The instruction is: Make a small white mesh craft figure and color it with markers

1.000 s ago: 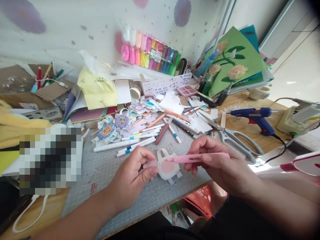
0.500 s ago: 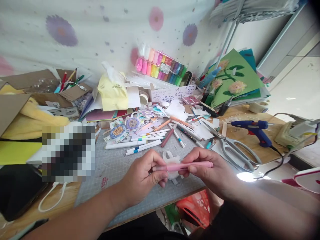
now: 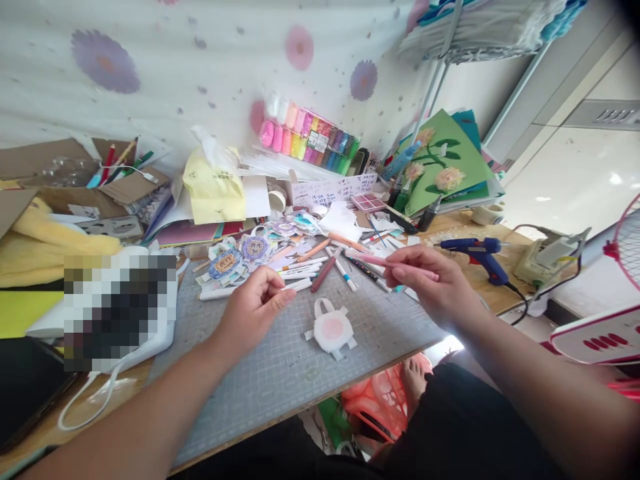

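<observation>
My right hand (image 3: 423,277) grips a pink marker (image 3: 373,259) between thumb and fingers, over the pile of pens. My left hand (image 3: 260,303) is over the left part of the mat, fingers curled and thumb close to the index finger. By its fingertips a white marker (image 3: 300,285) shows; the hand hides the rest, and I cannot see whether it is gripped. Between the hands, on the grey cutting mat (image 3: 235,393), lies a small white bag-shaped cutout (image 3: 333,331) with a loop handle, side tabs and a pale pink circle.
Several markers, paper scraps and decorated cutouts (image 3: 226,263) lie at the back of the mat. At the right is a blue glue gun (image 3: 475,250). A yellow tissue pack (image 3: 215,193) and a clay set (image 3: 310,137) stand behind. A white cable (image 3: 107,400) lies at the left.
My hands have parted: the left one left the pink marker and moved left; the right one lifted it away up and right. The white cutout now shows fully on the mat.
</observation>
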`<move>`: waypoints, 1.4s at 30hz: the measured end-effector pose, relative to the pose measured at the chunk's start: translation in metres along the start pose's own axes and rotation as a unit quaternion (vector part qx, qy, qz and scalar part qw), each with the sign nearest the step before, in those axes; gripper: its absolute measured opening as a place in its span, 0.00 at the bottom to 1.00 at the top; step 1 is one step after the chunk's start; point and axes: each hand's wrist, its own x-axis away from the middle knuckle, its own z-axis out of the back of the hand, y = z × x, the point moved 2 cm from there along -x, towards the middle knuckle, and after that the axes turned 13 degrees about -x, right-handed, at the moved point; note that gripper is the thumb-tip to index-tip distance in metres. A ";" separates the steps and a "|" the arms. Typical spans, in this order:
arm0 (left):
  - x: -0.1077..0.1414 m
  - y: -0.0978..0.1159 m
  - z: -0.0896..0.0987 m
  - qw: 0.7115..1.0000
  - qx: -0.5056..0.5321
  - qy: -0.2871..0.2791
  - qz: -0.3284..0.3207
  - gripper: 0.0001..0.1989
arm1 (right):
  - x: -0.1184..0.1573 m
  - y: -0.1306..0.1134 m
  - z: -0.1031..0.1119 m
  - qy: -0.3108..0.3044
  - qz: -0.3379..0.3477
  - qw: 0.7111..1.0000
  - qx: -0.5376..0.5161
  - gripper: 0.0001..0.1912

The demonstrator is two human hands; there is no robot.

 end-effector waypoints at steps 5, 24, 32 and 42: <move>0.000 0.001 0.002 0.998 -0.066 0.022 -0.004 0.09 | 0.001 0.016 0.015 -0.103 0.021 0.955 0.277 0.17; 0.028 0.029 -0.011 0.934 -0.248 -0.108 -0.233 0.16 | -0.112 0.022 -0.105 -0.314 0.079 0.839 0.437 0.09; 0.029 0.024 -0.013 0.949 -0.172 -0.078 -0.252 0.06 | -0.131 0.031 -0.101 -0.277 0.025 0.827 0.489 0.12; 0.030 0.019 -0.019 0.960 -0.101 -0.063 -0.253 0.11 | -0.137 0.036 -0.111 -0.278 0.034 0.816 0.505 0.13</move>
